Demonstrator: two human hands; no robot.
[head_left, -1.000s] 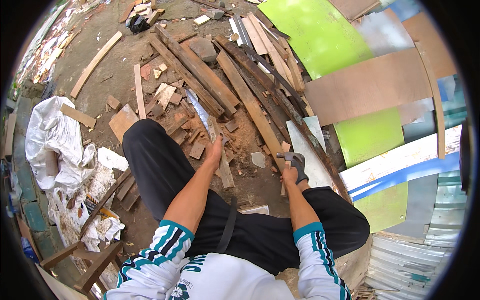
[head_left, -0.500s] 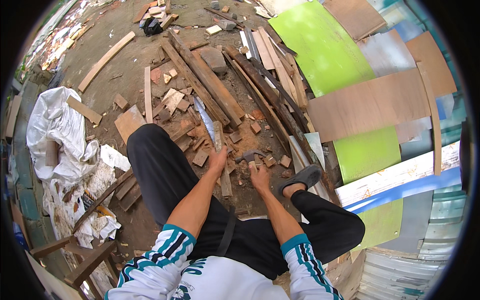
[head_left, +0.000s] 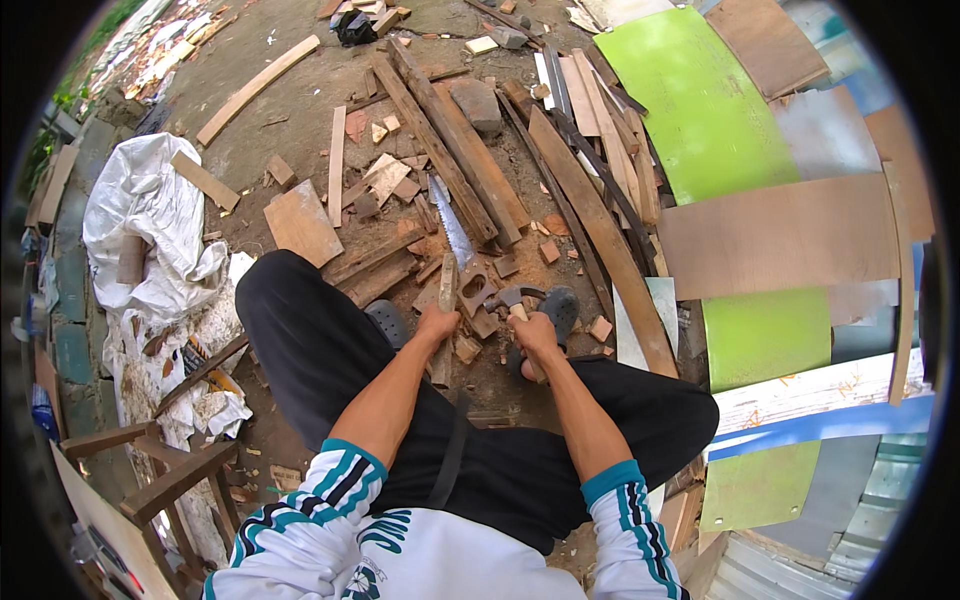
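Observation:
My left hand (head_left: 437,326) is closed round a narrow wooden stick (head_left: 448,282), held upright between my knees. In my right hand (head_left: 535,337) is a claw hammer (head_left: 513,297), gripped by its pale wooden handle, its dark head just beyond my fingers. A handsaw (head_left: 455,228) lies on the ground past the stick, its wooden handle (head_left: 475,284) between the stick and the hammer head. Small wood blocks (head_left: 467,348) lie below and between my hands. My clog-shod right foot (head_left: 558,312) is close behind the hammer.
Long timbers (head_left: 450,140) and a brown plank (head_left: 600,235) stretch away ahead. Scrap boards (head_left: 303,220) and a white sack (head_left: 150,225) lie to the left. Green sheets (head_left: 700,110) and brown panels (head_left: 790,235) cover the right. A wooden frame (head_left: 180,475) stands at near left.
My right foot has drawn inward from the right, beside the hammer, and my left clog has come into view. The hammer has turned and shifted slightly; both hands keep their grips.

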